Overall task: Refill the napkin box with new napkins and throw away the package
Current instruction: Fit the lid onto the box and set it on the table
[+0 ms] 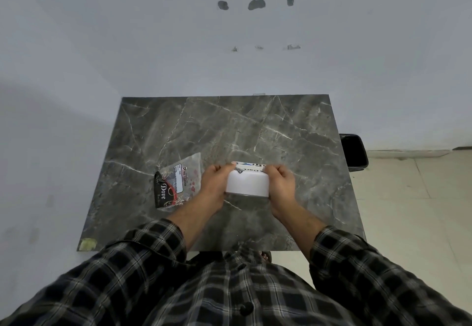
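A white stack of napkins [247, 183] is held over the grey marble table [229, 126], near its middle front. My left hand [215, 181] grips the stack's left end and my right hand [279, 181] grips its right end. A printed box or wrapper edge [249, 166] shows right behind the stack, under my fingertips; I cannot tell which it is. To the left lies a flat plastic package [176, 183], part clear and part black with "Dove" lettering, on the table.
A black bin [353, 151] stands on the floor at the table's right edge. The table's far edge meets a pale wall. A tiled floor runs along the right. My checked sleeves cover the front edge.
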